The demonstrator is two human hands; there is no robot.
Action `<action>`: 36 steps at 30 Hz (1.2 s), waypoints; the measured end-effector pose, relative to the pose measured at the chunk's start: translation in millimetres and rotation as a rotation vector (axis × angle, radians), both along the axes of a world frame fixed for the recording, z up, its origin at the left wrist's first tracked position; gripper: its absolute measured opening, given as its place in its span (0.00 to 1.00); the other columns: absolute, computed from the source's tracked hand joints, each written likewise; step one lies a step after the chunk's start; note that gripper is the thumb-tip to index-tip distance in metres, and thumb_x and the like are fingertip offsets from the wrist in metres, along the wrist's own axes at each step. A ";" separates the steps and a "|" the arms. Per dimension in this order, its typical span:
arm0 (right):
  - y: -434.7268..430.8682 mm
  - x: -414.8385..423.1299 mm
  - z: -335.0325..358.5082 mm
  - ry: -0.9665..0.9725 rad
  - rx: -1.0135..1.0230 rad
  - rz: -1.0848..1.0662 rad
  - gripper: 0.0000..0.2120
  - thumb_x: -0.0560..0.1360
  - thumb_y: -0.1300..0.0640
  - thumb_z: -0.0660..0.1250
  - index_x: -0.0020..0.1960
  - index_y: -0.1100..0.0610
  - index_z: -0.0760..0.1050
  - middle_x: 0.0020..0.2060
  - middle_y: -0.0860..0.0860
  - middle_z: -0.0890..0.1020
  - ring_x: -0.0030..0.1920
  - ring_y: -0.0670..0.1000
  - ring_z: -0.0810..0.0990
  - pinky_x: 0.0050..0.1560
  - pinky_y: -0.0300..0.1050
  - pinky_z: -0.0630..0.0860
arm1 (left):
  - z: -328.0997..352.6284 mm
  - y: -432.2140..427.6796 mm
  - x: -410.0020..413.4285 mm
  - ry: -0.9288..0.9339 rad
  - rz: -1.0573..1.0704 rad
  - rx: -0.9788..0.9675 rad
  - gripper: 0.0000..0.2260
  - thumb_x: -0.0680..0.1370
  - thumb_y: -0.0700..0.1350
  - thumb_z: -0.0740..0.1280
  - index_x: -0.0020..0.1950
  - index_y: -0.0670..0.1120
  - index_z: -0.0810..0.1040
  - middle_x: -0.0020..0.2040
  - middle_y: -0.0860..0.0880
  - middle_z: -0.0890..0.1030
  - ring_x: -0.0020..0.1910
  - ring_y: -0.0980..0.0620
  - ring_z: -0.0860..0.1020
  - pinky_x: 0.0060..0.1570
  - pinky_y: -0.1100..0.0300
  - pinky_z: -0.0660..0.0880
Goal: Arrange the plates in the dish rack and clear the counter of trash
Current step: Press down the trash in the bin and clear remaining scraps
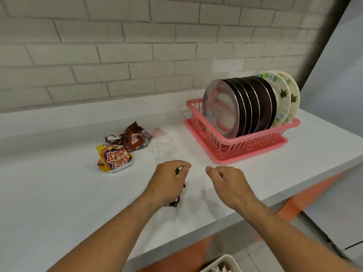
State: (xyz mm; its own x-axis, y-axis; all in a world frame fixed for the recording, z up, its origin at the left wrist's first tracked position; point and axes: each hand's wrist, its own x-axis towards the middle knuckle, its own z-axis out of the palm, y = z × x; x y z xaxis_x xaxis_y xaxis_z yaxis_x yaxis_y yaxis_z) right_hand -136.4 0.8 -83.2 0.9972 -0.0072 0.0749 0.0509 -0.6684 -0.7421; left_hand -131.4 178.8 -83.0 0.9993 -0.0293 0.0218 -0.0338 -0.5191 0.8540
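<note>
Left hand [169, 179] fingers clenched round dark green wrapper [176, 202], whose long axis runs near-far through the fist, over mid counter [59, 183]. Right hand [227, 183] just right of it, loosely curled, holding nothing. Clear plastic [164, 146], yellow wrapper [114, 158], brown wrapper [129, 138] lie farther, left. Plates [222, 107] stand on edge in pink dish rack [243, 142], far right, facing left.

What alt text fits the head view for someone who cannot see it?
A person's left hand grips a dark wrapper over a white counter, the right hand empty beside it. Beyond lie a yellow wrapper, a brown wrapper and clear plastic; plates stand upright in a pink dish rack.
</note>
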 end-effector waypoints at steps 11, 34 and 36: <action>-163.5 -58.8 -27.8 0.436 0.257 0.155 0.19 0.69 0.60 0.71 0.54 0.47 0.67 0.54 0.51 0.72 0.32 0.50 0.77 0.32 0.41 0.75 | -19.9 -138.5 -77.6 0.291 -0.072 -0.114 0.27 0.65 0.46 0.79 0.57 0.57 0.68 0.47 0.48 0.75 0.37 0.52 0.75 0.32 0.61 0.72; -250.3 -113.4 -203.5 0.500 -0.363 0.118 0.13 0.81 0.45 0.51 0.44 0.51 0.66 0.39 0.53 0.80 0.42 0.58 0.80 0.43 0.51 0.77 | -216.0 -202.7 -123.4 0.361 -0.121 0.288 0.07 0.77 0.40 0.64 0.51 0.51 0.74 0.42 0.50 0.77 0.34 0.56 0.74 0.29 0.64 0.66; -243.5 -110.3 -227.4 0.507 -0.254 0.074 0.13 0.81 0.46 0.51 0.46 0.51 0.68 0.38 0.52 0.80 0.42 0.57 0.81 0.44 0.51 0.78 | -236.2 -202.2 -117.0 0.323 -0.140 0.338 0.05 0.77 0.41 0.65 0.49 0.51 0.73 0.43 0.50 0.77 0.37 0.56 0.74 0.31 0.64 0.66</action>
